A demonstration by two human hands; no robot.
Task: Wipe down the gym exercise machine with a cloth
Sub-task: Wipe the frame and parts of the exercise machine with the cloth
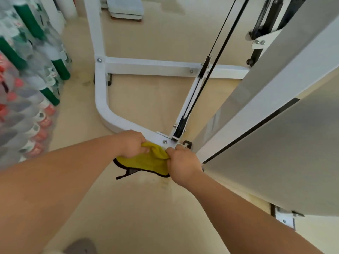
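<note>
From the head camera, both hands squeeze a yellow cloth (146,161) at the low white frame (102,110) of the machine. The left hand (133,143) and right hand (181,165) each bunch up one side. The cloth's loose end hangs near the floor (143,99) and could drag in dirt. Fingers might bump the bolt (165,141) or the black cables (190,105) close by.

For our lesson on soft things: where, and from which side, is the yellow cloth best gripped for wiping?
Grip the cloth at its bunched top fold, where the left hand and right hand pinch it, probably from above on the near side: the frame lies just behind, and the black-trimmed edge hangs loose below.
</note>
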